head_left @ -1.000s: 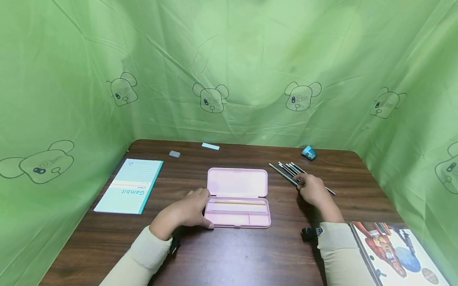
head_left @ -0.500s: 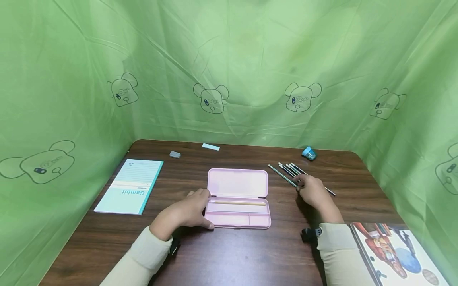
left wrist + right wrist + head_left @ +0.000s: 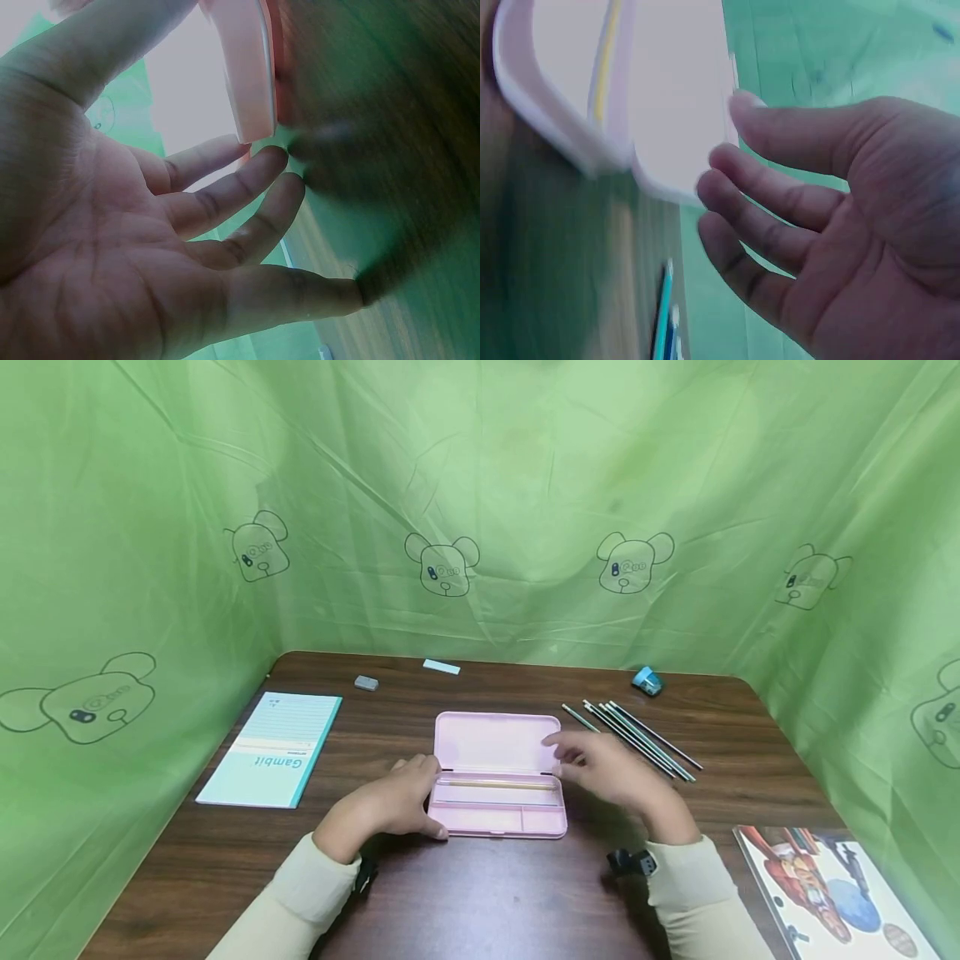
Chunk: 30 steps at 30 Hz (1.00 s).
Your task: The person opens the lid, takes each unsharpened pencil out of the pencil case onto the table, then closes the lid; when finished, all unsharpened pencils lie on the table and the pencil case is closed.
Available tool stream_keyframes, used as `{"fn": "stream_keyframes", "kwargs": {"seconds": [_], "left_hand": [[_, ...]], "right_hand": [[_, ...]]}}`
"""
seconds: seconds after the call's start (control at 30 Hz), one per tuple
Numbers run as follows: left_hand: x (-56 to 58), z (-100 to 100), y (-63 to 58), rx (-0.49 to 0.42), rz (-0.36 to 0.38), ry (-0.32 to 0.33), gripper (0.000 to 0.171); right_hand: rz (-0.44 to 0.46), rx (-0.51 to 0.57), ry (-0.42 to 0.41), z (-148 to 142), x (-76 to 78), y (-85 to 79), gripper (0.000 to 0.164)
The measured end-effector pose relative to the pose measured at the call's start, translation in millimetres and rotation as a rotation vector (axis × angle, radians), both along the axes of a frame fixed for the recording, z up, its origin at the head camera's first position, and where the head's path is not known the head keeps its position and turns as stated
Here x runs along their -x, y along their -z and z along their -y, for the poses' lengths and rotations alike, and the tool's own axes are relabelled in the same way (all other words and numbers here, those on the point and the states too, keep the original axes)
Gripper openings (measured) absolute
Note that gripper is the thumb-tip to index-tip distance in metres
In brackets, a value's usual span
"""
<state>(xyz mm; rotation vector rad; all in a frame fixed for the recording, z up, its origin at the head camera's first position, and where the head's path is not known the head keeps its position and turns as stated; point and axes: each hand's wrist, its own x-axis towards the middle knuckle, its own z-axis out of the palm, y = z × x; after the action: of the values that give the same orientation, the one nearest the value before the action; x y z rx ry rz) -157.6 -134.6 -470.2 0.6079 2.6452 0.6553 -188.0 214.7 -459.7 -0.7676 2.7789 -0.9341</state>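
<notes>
An opened pink pencil case (image 3: 468, 820) lies mid-table, its lid (image 3: 495, 742) tipped back; a yellow pencil (image 3: 498, 786) lies in its long compartment. My left hand (image 3: 393, 797) holds the left end of the case, thumb at the front corner and fingers by the hinge side. In the left wrist view the fingertips (image 3: 238, 142) meet the case's end (image 3: 251, 112). Over the case's right edge hovers my right hand (image 3: 611, 768), fingers loosely bent, with nothing between them in the right wrist view. Several pencils (image 3: 648, 739) lie behind it, one partly hidden by the hand.
A blue sharpener (image 3: 648, 681) stands at the back right. An eraser (image 3: 366, 683) and a pale blue strip (image 3: 442, 667) lie at the back. To the left is a notebook (image 3: 262, 760); a picture-covered book (image 3: 832, 893) lies front right. Green curtain (image 3: 480, 485) surrounds the table.
My right hand has left the pencils and moved left to the pencil case's right side, uncovering more of the pencils. The left hand and case have stayed in place.
</notes>
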Motion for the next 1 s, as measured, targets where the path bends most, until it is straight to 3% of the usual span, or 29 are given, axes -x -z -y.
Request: {"fn": "stream_keyframes", "kwargs": {"seconds": [0.13, 0.3, 0.83, 1.0], "left_hand": [[0.4, 0.8, 1.0, 0.002, -0.004, 0.003, 0.076], [0.8, -0.1, 2.2, -0.004, -0.001, 0.006, 0.076], [-0.5, 0.6, 3.0, -0.013, -0.002, -0.012, 0.079], [-0.7, -0.4, 2.9, -0.006, 0.001, -0.01, 0.079]], "right_hand": [[0.032, -0.094, -0.115, 27.4, -11.1, 2.6, 0.037], [0.034, -0.151, -0.192, 48.1, -18.3, 12.2, 0.04], [0.089, -0.138, -0.26, 54.0, -14.3, 24.3, 0.045], [0.061, -0.105, -0.27, 51.8, -13.5, 27.0, 0.048]]}}
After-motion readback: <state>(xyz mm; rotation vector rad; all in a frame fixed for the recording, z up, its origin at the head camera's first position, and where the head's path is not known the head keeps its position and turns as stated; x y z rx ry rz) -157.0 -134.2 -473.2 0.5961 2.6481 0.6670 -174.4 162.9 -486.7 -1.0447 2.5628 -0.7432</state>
